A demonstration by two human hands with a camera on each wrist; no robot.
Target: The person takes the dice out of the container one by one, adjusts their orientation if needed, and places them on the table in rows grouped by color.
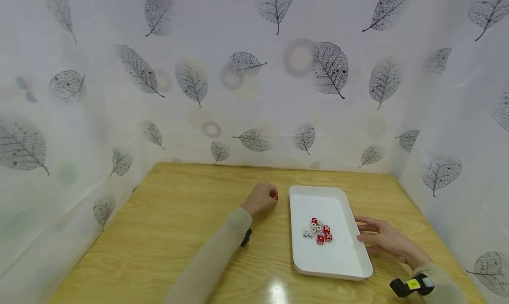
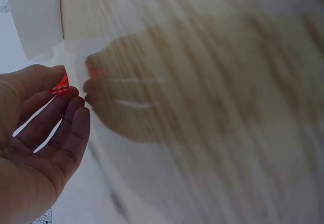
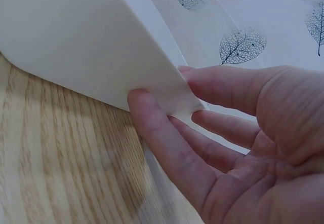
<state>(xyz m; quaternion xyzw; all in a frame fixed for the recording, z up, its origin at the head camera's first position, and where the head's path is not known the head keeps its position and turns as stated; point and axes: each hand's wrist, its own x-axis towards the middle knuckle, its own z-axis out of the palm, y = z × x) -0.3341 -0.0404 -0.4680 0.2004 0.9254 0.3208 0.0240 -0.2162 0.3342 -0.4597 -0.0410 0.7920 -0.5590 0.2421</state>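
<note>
My left hand (image 1: 260, 200) pinches a red die (image 2: 59, 87) with white pips between thumb and fingertips, just above the table, left of the tray's far end. The die's pips face the left wrist view. A white rectangular tray (image 1: 330, 262) lies on the table, longer from front to back than across. At its right side, my right hand (image 1: 383, 240) holds the wall, thumb at the rim and other fingers spread along the outside. Inside the tray, a loose cluster mixes red dice (image 1: 320, 240) and small white dice (image 1: 312, 234).
The wood-grain table (image 1: 191, 207) is glossy and mirrors the left hand. White sheets with a leaf print (image 1: 254, 140) close it in at the back and both sides. Black straps (image 1: 411, 285) circle the wrists.
</note>
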